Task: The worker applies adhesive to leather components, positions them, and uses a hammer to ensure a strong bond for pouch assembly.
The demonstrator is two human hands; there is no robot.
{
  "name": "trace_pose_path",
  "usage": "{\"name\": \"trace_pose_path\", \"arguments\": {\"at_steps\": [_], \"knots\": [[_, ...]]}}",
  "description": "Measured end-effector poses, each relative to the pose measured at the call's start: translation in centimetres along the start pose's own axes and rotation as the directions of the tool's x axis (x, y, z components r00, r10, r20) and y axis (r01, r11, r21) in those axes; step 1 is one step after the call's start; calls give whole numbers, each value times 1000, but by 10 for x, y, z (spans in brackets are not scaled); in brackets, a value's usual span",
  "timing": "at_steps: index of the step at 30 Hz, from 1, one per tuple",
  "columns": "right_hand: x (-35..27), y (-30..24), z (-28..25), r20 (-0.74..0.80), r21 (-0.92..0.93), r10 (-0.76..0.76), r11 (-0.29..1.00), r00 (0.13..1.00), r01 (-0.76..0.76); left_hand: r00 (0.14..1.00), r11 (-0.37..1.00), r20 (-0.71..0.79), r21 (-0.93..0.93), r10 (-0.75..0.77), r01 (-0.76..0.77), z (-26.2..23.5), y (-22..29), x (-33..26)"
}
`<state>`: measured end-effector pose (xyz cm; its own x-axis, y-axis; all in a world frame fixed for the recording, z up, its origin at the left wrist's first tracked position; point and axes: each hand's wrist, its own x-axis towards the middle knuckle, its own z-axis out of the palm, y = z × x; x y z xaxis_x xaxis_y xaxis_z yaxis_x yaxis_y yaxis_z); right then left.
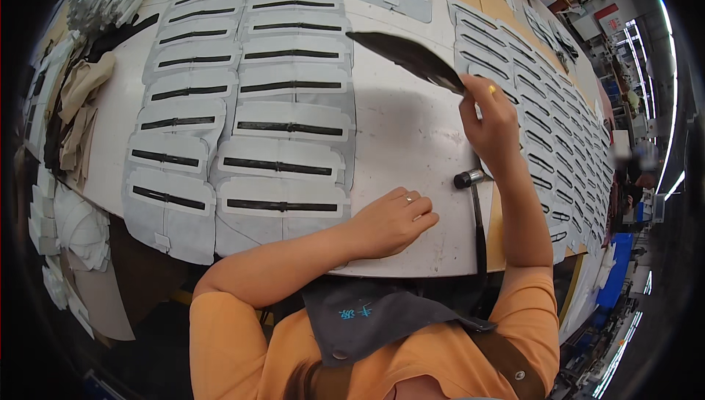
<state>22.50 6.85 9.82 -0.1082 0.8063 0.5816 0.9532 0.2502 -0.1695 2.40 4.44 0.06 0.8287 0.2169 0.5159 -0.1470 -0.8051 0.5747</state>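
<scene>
- Above the pale tabletop (411, 154), our right hand (486, 112) grips a dark flat piece (404, 55) by one end, its other end pointing away and to our left.
- We seem to hold it by that end so the rest stays off the surface; a soft shadow lies beneath it.
- Our left hand (393, 222) rests near the table's front edge, its fingers loosely curled; we cannot tell whether anything is under them.
- To our left, grey panels (283, 149) with black strips overlap in two columns, probably so every strip stays in sight.
- More strip-bearing panels (543, 127) fill the table beyond our right forearm.
- Just beside that forearm lies a black-headed tool (465, 179), perhaps set there to spare the middle.
- Open room for moving runs between the two groups; we judge its limits to be the left columns' edges, the tool on the right and the front edge close against our body.
</scene>
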Motion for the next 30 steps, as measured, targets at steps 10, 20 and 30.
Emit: {"name": "trace_pose_path", "arguments": {"at_steps": [10,20,30], "knots": [[-166,-58,-38,319,148,491,819,810,-555,990,980,52,163,-129,118,15,21,-5],[-170,-50,-18,542,238,652,487,531,-840,915,905,155,279,-373,321,33,51,-11],[-178,-50,-17,644,573,661,-84,385,-815,966,958,126,206,-227,198,43,43,-4]]}}
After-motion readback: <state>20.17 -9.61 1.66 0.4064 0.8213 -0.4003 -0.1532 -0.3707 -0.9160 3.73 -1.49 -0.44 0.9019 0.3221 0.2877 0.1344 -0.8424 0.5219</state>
